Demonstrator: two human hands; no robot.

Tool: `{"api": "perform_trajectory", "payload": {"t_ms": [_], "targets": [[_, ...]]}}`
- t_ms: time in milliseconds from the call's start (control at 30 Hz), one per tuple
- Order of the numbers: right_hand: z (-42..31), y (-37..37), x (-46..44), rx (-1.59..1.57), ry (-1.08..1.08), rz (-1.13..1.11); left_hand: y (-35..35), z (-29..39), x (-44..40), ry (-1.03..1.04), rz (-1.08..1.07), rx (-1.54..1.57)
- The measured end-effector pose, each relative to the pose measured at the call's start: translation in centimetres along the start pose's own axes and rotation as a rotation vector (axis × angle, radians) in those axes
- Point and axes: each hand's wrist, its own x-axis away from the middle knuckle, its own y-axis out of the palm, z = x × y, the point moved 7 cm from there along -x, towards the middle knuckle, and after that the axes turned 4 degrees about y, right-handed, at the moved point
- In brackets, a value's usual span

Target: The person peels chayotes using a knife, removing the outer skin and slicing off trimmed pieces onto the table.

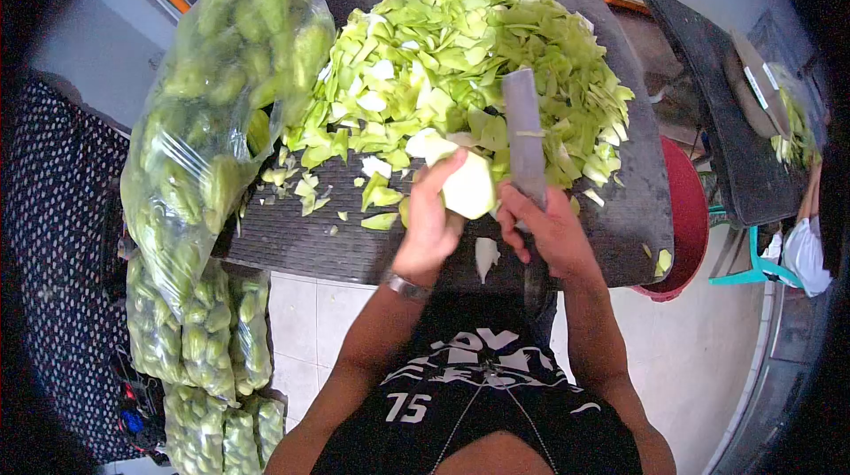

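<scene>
A pale, peeled vegetable is held in my left hand, its fingers wrapped round the left side. My right hand grips a wide-bladed knife, blade pointing up and away, just right of the vegetable. Beyond both hands a large heap of green peelings covers the back of the dark ridged table. One pale peel piece lies near the table's front edge, between my wrists.
A clear bag of green vegetables lies at the table's left. More filled bags stand on the floor below it. A red tub is beside the right edge. Another dark table and part of a person are far right.
</scene>
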Motion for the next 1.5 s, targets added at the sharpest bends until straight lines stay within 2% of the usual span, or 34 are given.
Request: {"api": "perform_trajectory", "payload": {"t_ms": [33,67,167,200,300,333,433,467,567,833,933,967,1033,1067,1133,1200,1233,1267,1300,1367,1400,1433,1500], "targets": [[0.5,0.2,-0.3,0.055,0.039,0.016,0.5,-1.0,-0.2,-0.039,-0.033,0.246],[0.8,0.4,-0.4,0.11,0.076,0.033,0.6,-1.8,-0.3,-0.089,-0.045,0.293],[-2.9,1.5,1.7,0.764,-0.377,0.289,1.5,-1.7,-0.5,-0.167,0.032,0.43],[-2.9,1.7,2.2,0.83,-0.43,0.273,1.5,-1.7,-0.6,-0.181,0.078,0.472],[-3.3,2.4,3.6,1.065,-0.457,0.271,2.1,-0.4,-1.1,-0.08,-0.042,0.592],[-3.3,2.6,3.6,1.101,-0.456,0.268,2.1,-0.3,-1.2,-0.086,-0.017,0.579],[-3.2,2.6,3.8,1.1,-0.533,0.274,2.2,-0.7,-1.0,-0.058,-0.025,0.549],[-3.3,2.6,3.8,1.098,-0.565,0.282,2.2,-1.4,-0.9,-0.177,-0.014,0.478],[-3.6,2.7,3.9,1.096,-0.632,0.28,2.1,-2.4,-0.6,-0.282,-0.187,0.628],[-3.6,1.9,2.8,0.992,-0.504,0.192,2.6,-2.0,0.1,-0.155,-0.197,0.503],[-3.8,1.8,2.6,0.979,-0.582,0.199,2.2,-1.9,0.7,-0.123,-0.197,0.455],[-3.7,1.7,2.4,1.002,-0.512,0.194,2.0,-1.9,0.9,-0.114,-0.19,0.436],[-3.7,1.4,2.2,1.046,-0.373,0.185,1.6,-2.3,1.1,-0.065,-0.044,0.361],[-3.8,1.5,2.3,1.033,-0.408,0.203,1.5,-2.3,1.3,-0.041,0.028,0.323],[-4.1,1.5,2.7,1.005,-0.474,0.241,2.2,0.4,2.7,0.341,-0.042,-0.232],[-4.3,1.0,2.5,1.078,-0.372,0.228,2.3,0.3,2.6,0.341,-0.037,-0.211],[-4.3,0.6,2.3,1.114,-0.323,0.22,1.8,-1.0,1.4,0.154,0.005,0.088],[-4.1,0.1,2.0,1.005,-0.408,0.241,1.6,-2.4,0.8,-0.033,0.049,0.386],[-3.3,-0.8,1.4,0.895,-0.492,0.262,1.3,-2.3,0.5,-0.017,-0.029,0.374],[-2.0,-3.3,0.3,0.584,-0.322,0.2,1.1,-1.8,0.1,0.012,-0.191,0.353],[-0.6,-4.4,0.0,0.378,-0.071,0.118,1.2,-1.1,0.7,-0.029,0.078,0.412],[0.8,-4.6,0.2,0.169,0.176,0.034,1.7,-0.7,0.7,-0.046,0.008,0.431],[0.8,-3.7,0.9,-0.073,0.248,-0.043,1.8,0.6,0.7,-0.074,-0.13,0.467]]}}
